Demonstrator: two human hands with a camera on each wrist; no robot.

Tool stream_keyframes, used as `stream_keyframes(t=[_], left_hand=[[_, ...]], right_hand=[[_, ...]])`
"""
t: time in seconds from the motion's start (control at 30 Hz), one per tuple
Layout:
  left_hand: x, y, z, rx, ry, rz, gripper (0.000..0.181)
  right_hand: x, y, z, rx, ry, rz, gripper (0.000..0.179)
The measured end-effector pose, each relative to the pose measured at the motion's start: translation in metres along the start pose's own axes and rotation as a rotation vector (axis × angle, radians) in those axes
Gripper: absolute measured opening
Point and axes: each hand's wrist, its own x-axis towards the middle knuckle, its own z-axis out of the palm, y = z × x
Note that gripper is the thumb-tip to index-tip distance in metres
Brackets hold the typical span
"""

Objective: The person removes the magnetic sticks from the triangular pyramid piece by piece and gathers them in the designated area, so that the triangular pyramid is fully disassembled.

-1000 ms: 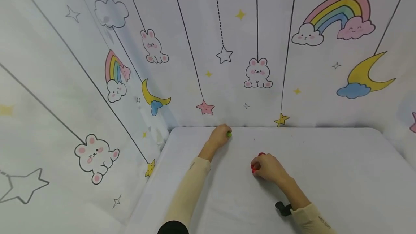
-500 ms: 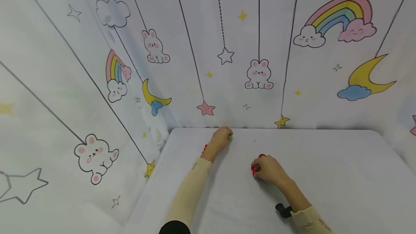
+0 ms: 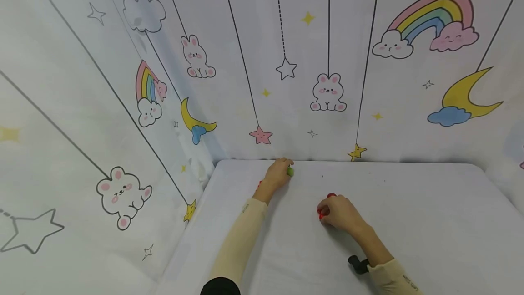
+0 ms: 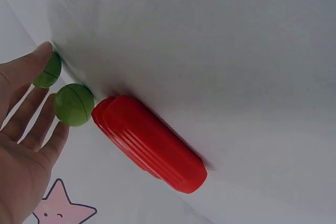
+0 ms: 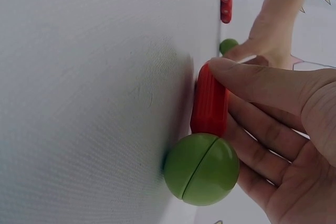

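At the back of the white table, my left hand [image 3: 279, 173] pinches a green ball [image 4: 48, 72] between thumb and fingers. A second green ball [image 4: 74, 105] touches its last fingers, and a red ridged plastic piece [image 4: 152, 142] lies close beside that ball. Nearer the middle, my right hand [image 3: 339, 211] grips another red ridged piece [image 5: 209, 100], thumb on its end and fingers behind it. A green ball with a seam [image 5: 201, 169] sits against that piece's other end. In the head view my right fingers cover much of the red.
The white table [image 3: 430, 222] ends at a back wall [image 3: 237, 90] printed with bunnies, stars and rainbows. A similar wall rises along the left. A black wrist mount [image 3: 358, 264] sticks out from the right wrist.
A bit of red beside my left wrist has come into sight over the last second. Both hands stay almost where they were, and the head view has shifted slightly.
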Motion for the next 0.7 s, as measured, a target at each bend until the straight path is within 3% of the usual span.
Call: stream_keyframes(t=[0.17, 0.33, 0.7], left_hand=[[-0.006, -0.004, -0.004, -0.035, 0.019, -0.035, 0.059], [-0.017, -0.007, -0.013, -0.039, 0.097, -0.052, 0.058], [-0.051, 0.004, -0.03, -0.126, 0.221, -0.003, 0.047]], right_hand=[[0.0, 0.001, 0.0, 0.001, 0.006, -0.004, 0.026], [-0.001, 0.001, 0.001, 0.006, 0.004, -0.015, 0.026], [-0.001, -0.002, -0.001, 0.014, -0.021, 0.012, 0.027]])
